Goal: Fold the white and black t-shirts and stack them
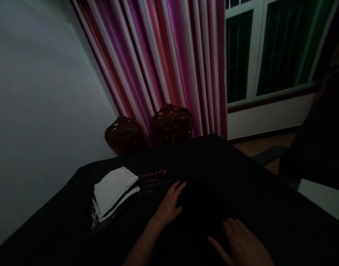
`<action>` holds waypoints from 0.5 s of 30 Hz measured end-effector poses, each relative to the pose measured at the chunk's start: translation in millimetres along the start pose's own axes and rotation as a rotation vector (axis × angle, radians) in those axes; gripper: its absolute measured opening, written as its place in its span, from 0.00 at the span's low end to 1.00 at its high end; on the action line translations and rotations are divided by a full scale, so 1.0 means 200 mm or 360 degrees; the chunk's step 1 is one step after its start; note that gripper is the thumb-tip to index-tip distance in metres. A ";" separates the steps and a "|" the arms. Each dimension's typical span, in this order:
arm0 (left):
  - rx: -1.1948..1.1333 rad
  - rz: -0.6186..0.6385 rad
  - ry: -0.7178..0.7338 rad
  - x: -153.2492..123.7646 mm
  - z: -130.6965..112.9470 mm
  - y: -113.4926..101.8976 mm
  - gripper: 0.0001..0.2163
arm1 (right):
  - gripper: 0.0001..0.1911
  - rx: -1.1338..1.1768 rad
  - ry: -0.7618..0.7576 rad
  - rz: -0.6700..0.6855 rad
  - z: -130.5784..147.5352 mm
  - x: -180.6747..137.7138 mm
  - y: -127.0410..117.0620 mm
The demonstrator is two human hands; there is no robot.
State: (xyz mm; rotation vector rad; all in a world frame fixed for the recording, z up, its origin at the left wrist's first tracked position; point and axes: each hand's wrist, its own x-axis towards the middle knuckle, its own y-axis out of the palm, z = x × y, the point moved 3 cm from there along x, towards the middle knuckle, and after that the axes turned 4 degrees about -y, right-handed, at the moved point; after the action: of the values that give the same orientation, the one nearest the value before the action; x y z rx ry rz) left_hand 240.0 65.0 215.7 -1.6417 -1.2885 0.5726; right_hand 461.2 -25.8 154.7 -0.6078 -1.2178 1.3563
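My left hand (168, 205) is over the dark tablecloth (197, 159), with its fingers stretched out and the thumb apart, holding nothing. Nearer to me and to the right, my right hand (244, 239) has its thumb spread away from slightly bent fingers, and nothing shows in it. Left of both hands lies a stack of folded cloth (114, 190), white on top with a dark layer between. A patterned, stringy edge (99, 223) pokes out beneath it. Gold lettering (155, 181) on the tablecloth runs between the stack and my left hand. In the dim light, whether my hands touch the cloth cannot be made out.
Two carved chairs (171, 123) stand beyond the table's far edge, before a striped curtain (158, 55). A white wall (42, 111) rises on the left. At right are a dark armchair (271, 154) and a pale flat surface (323, 199).
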 end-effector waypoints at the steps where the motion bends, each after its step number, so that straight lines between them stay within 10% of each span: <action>1: -0.0020 -0.0011 0.0006 0.02 -0.03 0.01 0.16 | 0.26 -0.0040 0.0044 -0.0006 0.00 -0.03 0.04; 8: -0.0179 -0.0205 -0.0062 0.04 -0.10 -0.08 0.15 | 0.18 0.0231 0.0225 0.0045 -0.08 -0.03 0.04; 15: -0.0176 -0.0789 -0.0141 -0.25 -0.14 -0.50 0.11 | 0.13 0.0679 0.0242 -0.0240 -0.30 0.02 -0.51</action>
State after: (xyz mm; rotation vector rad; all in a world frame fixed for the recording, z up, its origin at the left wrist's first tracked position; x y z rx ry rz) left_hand 197.4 9.3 307.9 -1.3200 -1.7442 0.2751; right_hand 554.1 -23.4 228.0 -0.3028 -0.8012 1.3613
